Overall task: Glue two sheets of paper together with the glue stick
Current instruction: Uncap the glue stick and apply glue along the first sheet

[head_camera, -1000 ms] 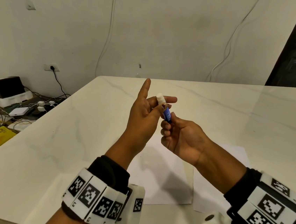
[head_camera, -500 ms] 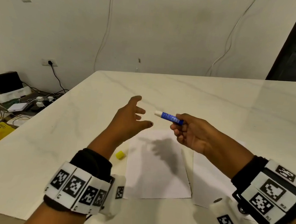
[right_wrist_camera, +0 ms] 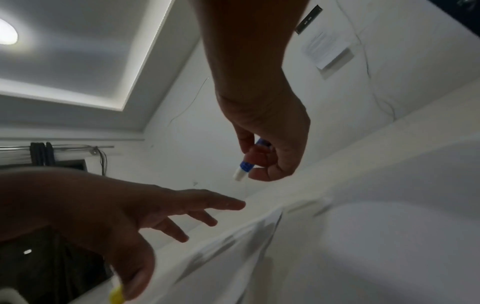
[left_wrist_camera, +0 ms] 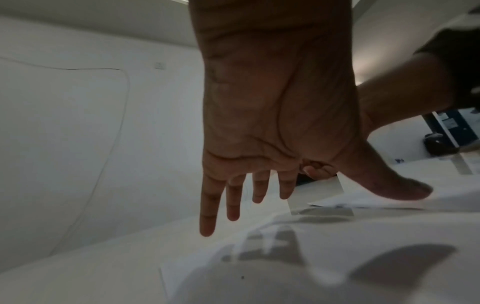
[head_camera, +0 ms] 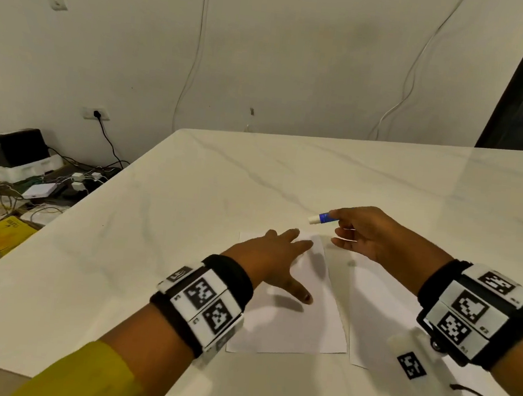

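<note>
1. White marble tabletop [head_camera: 186,222] fills your view, with cables and boxes on the floor past its left edge.
2. Your left hand [head_camera: 276,260] hovers flat over the left sheet [head_camera: 292,323], fingers spread, gripping nothing.
3. Your right hand [head_camera: 369,235] pinches the uncapped glue stick [head_camera: 322,218] above the right sheet [head_camera: 380,310], white tip pointing left.

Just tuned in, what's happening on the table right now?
A person is gluing paper. The right hand holds the uncapped blue glue stick above the table, tip pointing left. The left hand, fingers spread, is over the left sheet. The right sheet lies beside it. No visible glue on either.
</note>
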The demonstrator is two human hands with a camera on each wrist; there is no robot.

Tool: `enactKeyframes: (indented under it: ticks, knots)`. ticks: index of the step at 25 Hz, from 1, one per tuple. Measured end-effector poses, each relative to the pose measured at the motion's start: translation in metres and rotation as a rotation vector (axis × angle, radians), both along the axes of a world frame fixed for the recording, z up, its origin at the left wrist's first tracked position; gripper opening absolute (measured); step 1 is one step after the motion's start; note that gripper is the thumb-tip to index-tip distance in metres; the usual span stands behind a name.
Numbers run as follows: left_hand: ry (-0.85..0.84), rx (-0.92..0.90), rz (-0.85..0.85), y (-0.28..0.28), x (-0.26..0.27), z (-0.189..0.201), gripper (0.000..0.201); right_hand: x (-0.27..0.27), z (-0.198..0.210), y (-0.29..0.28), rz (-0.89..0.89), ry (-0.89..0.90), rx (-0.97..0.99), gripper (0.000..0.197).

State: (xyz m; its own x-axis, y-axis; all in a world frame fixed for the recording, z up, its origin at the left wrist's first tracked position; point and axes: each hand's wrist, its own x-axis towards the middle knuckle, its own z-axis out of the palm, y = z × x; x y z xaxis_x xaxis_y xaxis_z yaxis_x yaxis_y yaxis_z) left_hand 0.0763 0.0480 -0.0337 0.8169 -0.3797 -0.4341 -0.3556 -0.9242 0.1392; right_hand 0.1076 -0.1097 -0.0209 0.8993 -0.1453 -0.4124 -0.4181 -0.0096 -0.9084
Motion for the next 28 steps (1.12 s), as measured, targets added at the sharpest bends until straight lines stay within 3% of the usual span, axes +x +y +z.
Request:
enactKeyframes:
  ticks: [3, 6, 12, 18, 28]
  knots:
    - [-0.007, 0.084, -0.069, -0.008, 0.005, -0.005, 0.11, 0.01, -0.002, -0.009, 0.163, -0.053, -0.265, 0.023]
    - [-0.028, 0.189, -0.121, -0.012, 0.009, -0.008, 0.111, 0.018, -0.004, -0.009, 0.308, -0.124, -0.462, 0.013]
    - [-0.074, 0.174, -0.13, -0.015, 0.009, -0.013, 0.112, 0.032, -0.006, -0.004, 0.469, -0.222, -0.836, 0.021]
    - [-0.053, 0.137, -0.124, -0.015, 0.01, -0.015, 0.115, 0.043, -0.01, 0.005, 0.579, -0.273, -1.069, 0.021]
    - [-0.082, 0.118, -0.129, -0.013, 0.013, -0.018, 0.115, 0.044, -0.011, 0.015, 0.655, -0.301, -1.189, 0.023]
